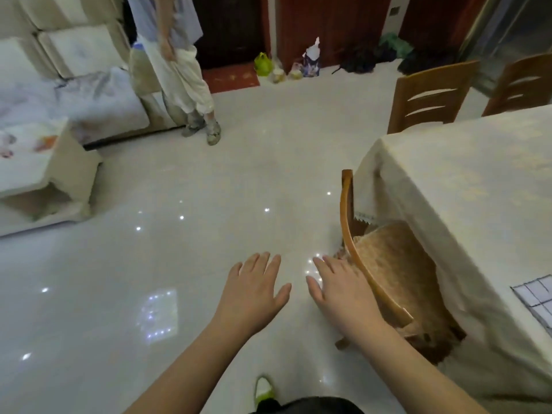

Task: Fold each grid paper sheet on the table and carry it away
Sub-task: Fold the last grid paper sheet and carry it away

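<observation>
Both hands are stretched out over the shiny floor (209, 204), palms down. The left hand (254, 291) and the right hand (340, 291) have straight, spread fingers and hold nothing. The grid paper (534, 294) lies on the desk (448, 180) at the right edge.

Head camera looks forward and down over the floor (209, 234).

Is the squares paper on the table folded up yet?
Cannot tell for sure. Only a corner of the grid paper shows at the picture's edge, lying flat on the tablecloth. No fold shows there, and neither hand touches it.
</observation>
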The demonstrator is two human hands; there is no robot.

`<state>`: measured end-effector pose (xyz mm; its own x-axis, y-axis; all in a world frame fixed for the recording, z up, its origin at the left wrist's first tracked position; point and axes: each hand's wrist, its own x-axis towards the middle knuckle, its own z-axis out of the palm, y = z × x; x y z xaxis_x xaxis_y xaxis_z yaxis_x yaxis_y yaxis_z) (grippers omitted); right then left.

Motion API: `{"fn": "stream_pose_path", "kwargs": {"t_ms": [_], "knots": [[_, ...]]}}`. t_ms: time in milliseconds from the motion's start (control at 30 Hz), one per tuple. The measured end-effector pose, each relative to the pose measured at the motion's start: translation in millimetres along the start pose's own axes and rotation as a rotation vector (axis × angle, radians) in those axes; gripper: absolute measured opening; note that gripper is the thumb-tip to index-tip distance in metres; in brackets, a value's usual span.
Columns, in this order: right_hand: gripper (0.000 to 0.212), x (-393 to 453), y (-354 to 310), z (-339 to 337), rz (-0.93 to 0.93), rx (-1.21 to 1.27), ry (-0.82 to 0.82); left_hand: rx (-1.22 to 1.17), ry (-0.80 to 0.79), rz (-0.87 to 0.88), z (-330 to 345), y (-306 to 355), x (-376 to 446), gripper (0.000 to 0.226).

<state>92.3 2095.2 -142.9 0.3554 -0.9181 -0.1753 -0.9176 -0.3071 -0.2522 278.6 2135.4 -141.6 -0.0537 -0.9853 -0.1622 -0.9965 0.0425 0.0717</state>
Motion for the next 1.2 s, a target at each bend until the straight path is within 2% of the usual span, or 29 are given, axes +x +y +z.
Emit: {"fn": "stream_pose_path", "kwargs": {"t_ms": [267, 700, 1200], "knots": [[0.054, 44.5, -51.1, 3.1, -0.037, -0.058, -0.008, -0.034, -0.01, -0.008, -5.9, -60.3, 24.3, 0.066], [0.055, 168.1, 12.0, -15.0, 0.055, -0.018, 0.032, -0.004, -0.048, 0.062, -28.3, -55.2, 172.3, 0.065], [0.055, 315.7, 27.4, -38.8, 0.095, -0.01, -0.025, -0.013, -0.104, 0.109, -48.6, -96.0, 330.6, 0.066]]}}
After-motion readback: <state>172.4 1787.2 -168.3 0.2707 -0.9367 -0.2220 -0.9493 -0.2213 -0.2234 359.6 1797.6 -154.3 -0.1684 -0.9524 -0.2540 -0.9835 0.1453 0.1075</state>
